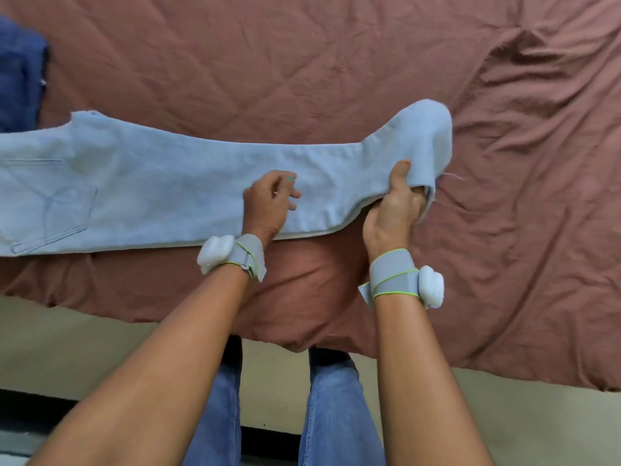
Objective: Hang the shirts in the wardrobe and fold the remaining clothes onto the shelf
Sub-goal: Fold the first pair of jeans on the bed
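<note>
Pale blue jeans lie lengthwise across the bed, legs stacked, waist and back pocket at the left, hems at the right. My right hand grips the hem end and holds it raised off the bed, curling it over toward the left. My left hand rests on the middle of the leg with fingers loosely bent, holding nothing. Both wrists wear grey straps with white pods.
A reddish-brown bedspread covers the bed, rumpled at the right. A dark blue garment lies at the far left edge. Beige floor runs below the bed's near edge, where my legs in blue jeans stand.
</note>
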A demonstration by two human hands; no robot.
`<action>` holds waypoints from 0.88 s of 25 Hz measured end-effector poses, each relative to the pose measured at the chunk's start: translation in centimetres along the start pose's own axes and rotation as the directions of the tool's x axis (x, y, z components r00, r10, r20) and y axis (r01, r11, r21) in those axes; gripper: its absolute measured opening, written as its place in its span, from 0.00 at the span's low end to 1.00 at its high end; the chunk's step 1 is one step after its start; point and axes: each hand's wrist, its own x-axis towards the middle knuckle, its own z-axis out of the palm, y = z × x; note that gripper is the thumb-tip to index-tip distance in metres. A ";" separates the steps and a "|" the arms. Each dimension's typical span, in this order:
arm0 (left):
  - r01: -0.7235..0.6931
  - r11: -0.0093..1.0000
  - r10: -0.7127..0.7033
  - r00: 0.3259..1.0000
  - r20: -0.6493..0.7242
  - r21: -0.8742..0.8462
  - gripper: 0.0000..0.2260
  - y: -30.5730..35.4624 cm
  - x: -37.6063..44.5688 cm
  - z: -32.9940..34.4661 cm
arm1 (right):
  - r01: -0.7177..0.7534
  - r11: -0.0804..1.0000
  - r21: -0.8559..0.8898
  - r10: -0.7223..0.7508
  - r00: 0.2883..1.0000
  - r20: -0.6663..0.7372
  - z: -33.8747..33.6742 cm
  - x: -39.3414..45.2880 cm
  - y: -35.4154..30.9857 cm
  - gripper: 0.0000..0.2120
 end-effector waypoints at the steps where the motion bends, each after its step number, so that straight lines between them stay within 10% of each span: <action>1: 0.081 0.993 -0.085 0.995 -0.042 -0.090 0.08 0.0 0.4 -1.5 | 0.052 0.996 -0.073 -0.050 0.998 0.028 1.1 -1.5 0.0 0.08; 5: 0.201 0.885 -0.293 0.941 -0.168 -0.419 0.14 -1.4 1.5 -15.5 | 0.364 0.872 -0.327 -0.239 0.900 0.364 9.3 -11.9 6.9 0.07; 7: 0.185 0.810 -0.353 0.912 -0.210 -0.556 0.23 -3.4 1.0 -26.3 | 0.729 0.557 -0.397 -0.362 0.644 0.674 12.8 -19.1 14.1 0.12; 9: 0.199 0.722 -0.421 0.886 -0.192 -0.663 0.31 -5.7 1.2 -34.5 | 0.947 0.086 -0.309 -0.126 0.318 0.940 14.1 -23.1 21.1 0.13; 11: 0.234 0.683 -0.494 0.845 -0.202 -0.692 0.34 -9.8 2.1 -42.5 | 0.979 -0.113 -0.173 0.411 0.204 0.889 14.5 -26.3 27.8 0.22; 14: 0.326 0.749 -0.524 0.824 -0.215 -0.576 0.33 -14.0 3.2 -48.5 | 0.974 -0.148 -0.170 0.718 0.224 0.659 13.3 -28.2 33.2 0.33; 19: 0.304 0.953 -0.278 0.858 -0.432 -0.010 0.22 -16.2 3.5 -48.5 | 0.902 -0.249 -0.354 0.589 0.431 0.684 13.8 -26.8 32.4 0.30; 22: 0.065 0.994 -0.098 0.907 -0.411 -0.092 0.11 -15.4 4.0 -49.6 | 0.792 -0.323 -0.518 0.389 0.610 0.690 14.0 -24.6 31.0 0.30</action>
